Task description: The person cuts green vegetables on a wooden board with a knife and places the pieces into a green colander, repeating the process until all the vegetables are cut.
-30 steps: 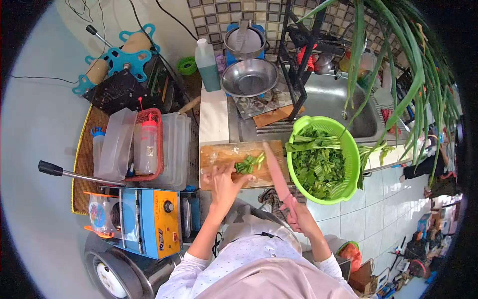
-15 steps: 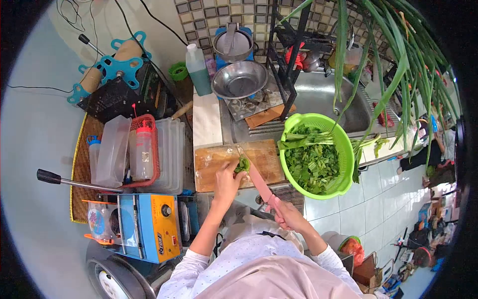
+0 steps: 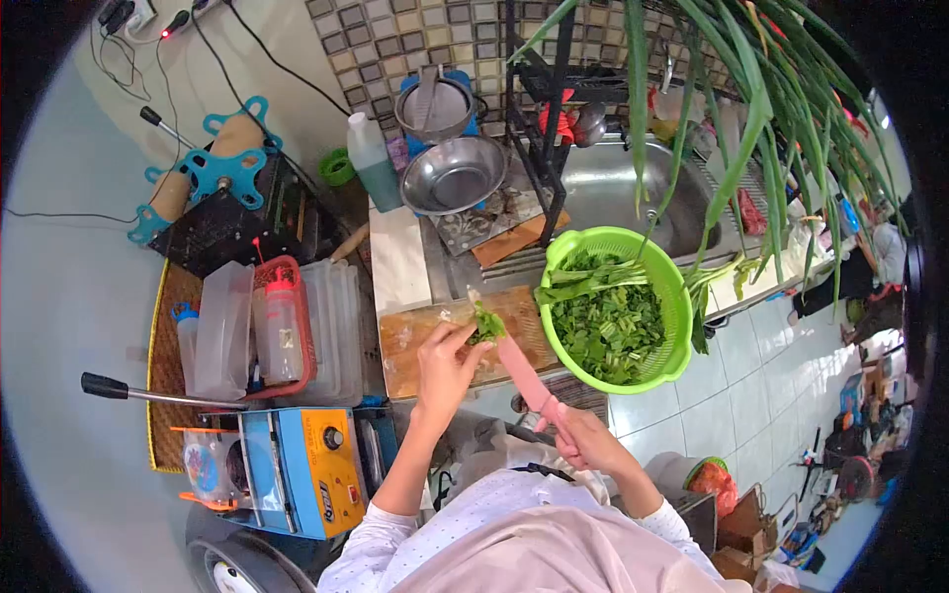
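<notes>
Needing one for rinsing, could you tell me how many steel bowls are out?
2: front bowl beside the sink, rear bowl at the tiled wall; more may be hidden.

Counter (image 3: 395, 259); cutting board (image 3: 407, 341), green colander (image 3: 613, 235) atop

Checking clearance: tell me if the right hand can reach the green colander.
Probably yes: nothing lies between the right hand and the colander beside it, though its grip is shut on the pink knife.
</notes>
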